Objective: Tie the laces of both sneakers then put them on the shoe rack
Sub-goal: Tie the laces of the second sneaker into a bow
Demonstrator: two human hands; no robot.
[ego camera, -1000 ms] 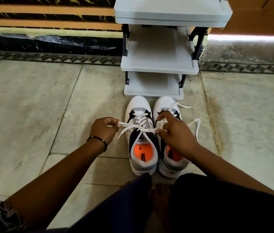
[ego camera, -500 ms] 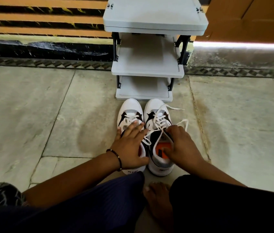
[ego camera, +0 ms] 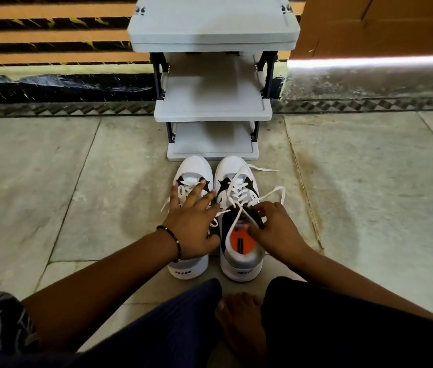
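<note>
Two white, grey and black sneakers stand side by side on the floor, toes toward a grey shoe rack [ego camera: 212, 110]. My left hand [ego camera: 194, 224] lies flat with spread fingers on top of the left sneaker [ego camera: 192, 168], covering its laces and opening. My right hand [ego camera: 271, 229] pinches the black tongue of the right sneaker [ego camera: 236, 171] at its orange-lined opening. The right sneaker's white laces [ego camera: 276, 192] hang loose, untied, trailing to the right over the floor.
The rack has three grey shelves and stands against a striped wall with a dark skirting [ego camera: 64, 88]. A brown door [ego camera: 382, 22] is at the back right. My bare foot [ego camera: 239, 320] and dark-trousered legs sit just behind the sneakers on the stone floor.
A second ago both hands were pulling the left sneaker's laces tight. My left hand then laid flat on that sneaker, and my right hand moved to the right sneaker's tongue.
</note>
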